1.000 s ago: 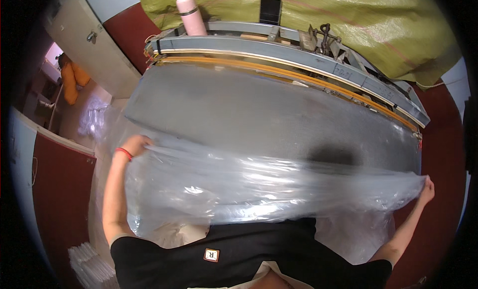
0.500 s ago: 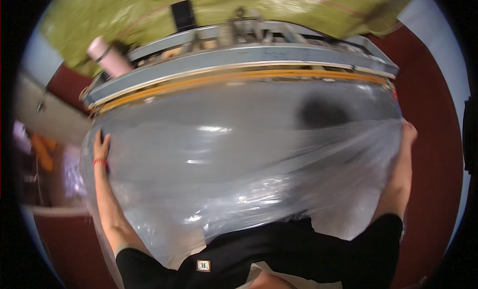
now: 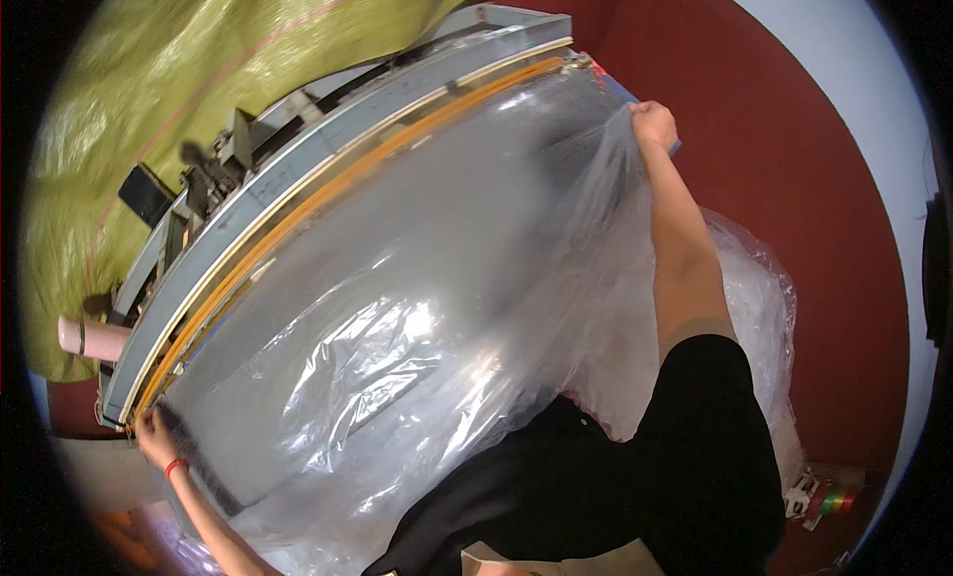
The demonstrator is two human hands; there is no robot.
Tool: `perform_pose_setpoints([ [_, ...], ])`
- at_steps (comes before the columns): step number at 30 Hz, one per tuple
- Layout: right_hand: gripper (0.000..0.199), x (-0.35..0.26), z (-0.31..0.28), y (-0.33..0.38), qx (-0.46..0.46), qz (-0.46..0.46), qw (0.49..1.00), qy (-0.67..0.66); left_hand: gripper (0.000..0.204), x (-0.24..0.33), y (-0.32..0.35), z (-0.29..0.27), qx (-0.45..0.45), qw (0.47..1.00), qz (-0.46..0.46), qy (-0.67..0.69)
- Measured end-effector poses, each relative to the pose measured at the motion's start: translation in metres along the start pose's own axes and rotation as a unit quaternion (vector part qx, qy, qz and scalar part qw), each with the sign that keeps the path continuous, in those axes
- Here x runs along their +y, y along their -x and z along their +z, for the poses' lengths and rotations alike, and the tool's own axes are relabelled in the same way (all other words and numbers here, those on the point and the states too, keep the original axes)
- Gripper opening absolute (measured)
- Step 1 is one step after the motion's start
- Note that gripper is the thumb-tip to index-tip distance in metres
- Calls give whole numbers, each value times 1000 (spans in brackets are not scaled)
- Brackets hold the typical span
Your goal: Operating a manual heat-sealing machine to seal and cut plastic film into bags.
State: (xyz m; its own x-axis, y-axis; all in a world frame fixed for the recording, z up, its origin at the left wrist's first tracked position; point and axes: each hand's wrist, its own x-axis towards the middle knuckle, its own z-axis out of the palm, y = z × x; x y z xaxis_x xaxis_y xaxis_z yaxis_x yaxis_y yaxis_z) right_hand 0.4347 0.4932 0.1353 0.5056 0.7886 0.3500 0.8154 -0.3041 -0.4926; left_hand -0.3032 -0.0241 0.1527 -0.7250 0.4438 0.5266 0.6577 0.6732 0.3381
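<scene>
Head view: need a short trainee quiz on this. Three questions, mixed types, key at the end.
1. True or false: the right hand holds the clear plastic film.
2. What colour is the long strip running along the metal frame? A) blue B) orange C) black
3. Fill in: the red band is worn on the ____ wrist.

Key: 1. True. 2. B. 3. left.

A big, thin, see-through plastic sheet (image 3: 387, 358) lies over the grey table (image 3: 204, 467). It is shiny and full of wrinkles in the middle. Near the far right corner it is pulled into a bunch, with long creases spreading out from there. Along the near edge it is loose and crumpled.
</scene>
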Motion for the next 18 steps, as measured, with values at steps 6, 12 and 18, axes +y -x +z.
perform_pose_setpoints([
  [6, 23, 18, 15, -10, 22, 1, 977, -214, 10, 326, 102, 47, -437, 767, 142, 448],
  [12, 19, 29, 32, -22, 34, -18, 925, -378, 28, 566, 214, 89, -532, 681, 261, 430],
  [18, 18, 29, 30, -20, 52, -33, 924, -378, 41, 633, 241, 105, -723, 489, 81, 481],
])
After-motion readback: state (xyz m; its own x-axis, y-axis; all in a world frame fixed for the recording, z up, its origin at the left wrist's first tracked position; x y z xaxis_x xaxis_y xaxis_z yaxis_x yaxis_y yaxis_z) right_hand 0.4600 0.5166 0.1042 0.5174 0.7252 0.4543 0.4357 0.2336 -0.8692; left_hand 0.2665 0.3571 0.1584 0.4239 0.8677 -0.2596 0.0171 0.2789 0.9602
